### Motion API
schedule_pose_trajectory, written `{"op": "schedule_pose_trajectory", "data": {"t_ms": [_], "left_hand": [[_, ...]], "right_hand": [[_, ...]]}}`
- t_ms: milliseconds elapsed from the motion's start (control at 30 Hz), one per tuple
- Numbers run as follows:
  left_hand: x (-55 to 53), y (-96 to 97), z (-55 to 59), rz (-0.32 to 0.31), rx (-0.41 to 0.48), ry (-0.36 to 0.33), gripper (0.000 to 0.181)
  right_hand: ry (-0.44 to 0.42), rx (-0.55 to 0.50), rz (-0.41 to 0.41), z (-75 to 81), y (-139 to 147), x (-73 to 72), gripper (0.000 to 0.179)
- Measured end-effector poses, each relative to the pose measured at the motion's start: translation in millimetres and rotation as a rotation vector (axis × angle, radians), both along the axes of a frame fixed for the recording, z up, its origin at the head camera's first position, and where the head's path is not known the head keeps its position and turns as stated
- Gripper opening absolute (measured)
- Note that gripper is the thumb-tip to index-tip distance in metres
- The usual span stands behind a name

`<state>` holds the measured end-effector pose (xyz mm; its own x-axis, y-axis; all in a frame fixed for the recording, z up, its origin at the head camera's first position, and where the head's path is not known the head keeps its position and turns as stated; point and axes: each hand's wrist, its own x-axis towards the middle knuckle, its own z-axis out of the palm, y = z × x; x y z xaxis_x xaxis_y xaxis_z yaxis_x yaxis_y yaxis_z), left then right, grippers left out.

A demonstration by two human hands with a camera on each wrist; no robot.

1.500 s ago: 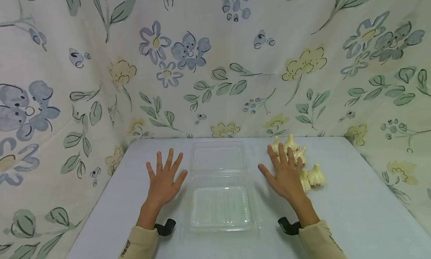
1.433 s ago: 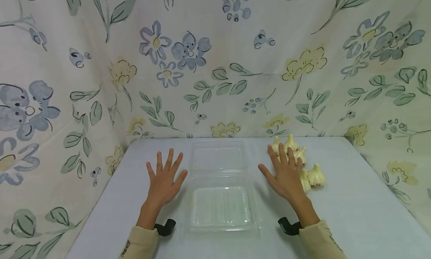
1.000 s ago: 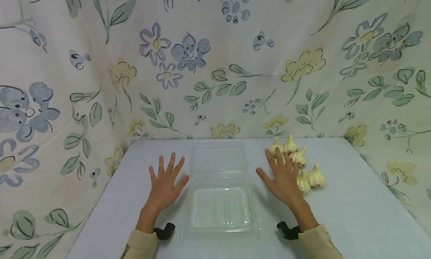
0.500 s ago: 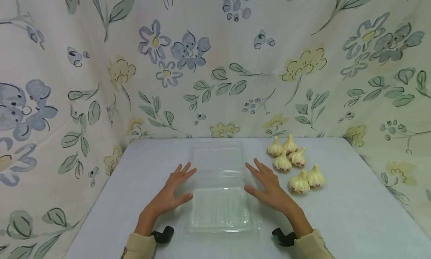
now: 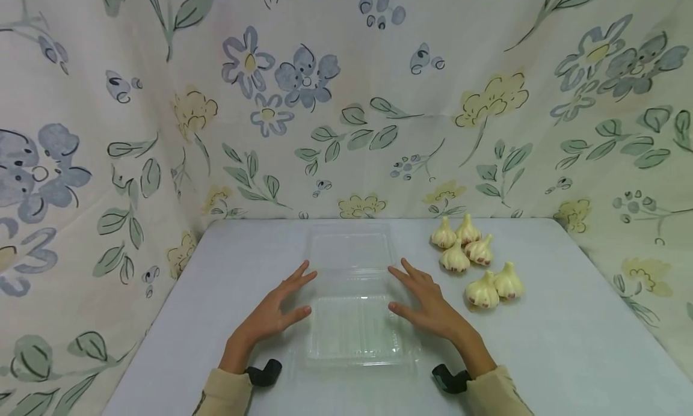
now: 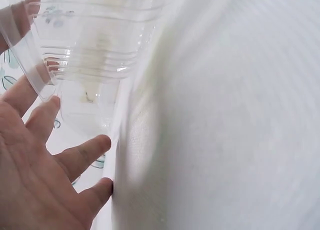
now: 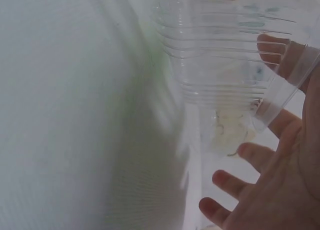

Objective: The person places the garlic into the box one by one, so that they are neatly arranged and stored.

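A clear plastic clamshell container (image 5: pixel 354 332) lies unfolded at the middle of the table, its lid (image 5: pixel 351 247) spread flat behind the base. My left hand (image 5: pixel 273 311) is at the base's left side, fingers spread and thumb toward the rim. On the right side my right hand (image 5: pixel 428 305) mirrors it, thumb and index finger near the rim. Both wrist views show the container's ribbed wall (image 6: pixel 95 55) close to the fingers, with some fingertips seen through the plastic rim (image 7: pixel 287 90). Neither hand's fingers are curled round it.
Several garlic bulbs (image 5: pixel 455 256) stand grouped at the back right, with two more bulbs (image 5: pixel 482 293) a little nearer. The white table (image 5: pixel 563 344) ends at a floral cloth (image 5: pixel 346 163) behind and at the sides. Black wrist mounts (image 5: pixel 265 373) sit below the hands.
Both hands have come inward and slightly down, from spread flat at either side to the container's sides. The right hand has left its spot over the garlic bulbs, now fully visible.
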<state>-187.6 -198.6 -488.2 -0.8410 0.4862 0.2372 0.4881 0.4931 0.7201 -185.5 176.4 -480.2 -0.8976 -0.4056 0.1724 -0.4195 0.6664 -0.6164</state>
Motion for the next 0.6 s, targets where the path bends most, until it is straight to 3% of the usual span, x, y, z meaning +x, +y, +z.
{"op": "schedule_pose_trajectory", "data": {"t_ms": [333, 467, 600], "left_hand": [[-9.9, 4.2, -7.0, 0.049, 0.046, -0.013, 0.059], [-12.7, 4.5, -12.3, 0.062, 0.088, 0.02, 0.057], [-13.1, 2.6, -18.3, 0.03, 0.127, 0.061, 0.058]], "right_hand": [[-0.098, -0.103, -0.038, -8.4, 2, -11.9, 0.071], [-0.124, -0.148, -0.041, -9.0, 3, -16.8, 0.07], [-0.159, -0.185, -0.034, -9.4, 3, -18.3, 0.07]]}}
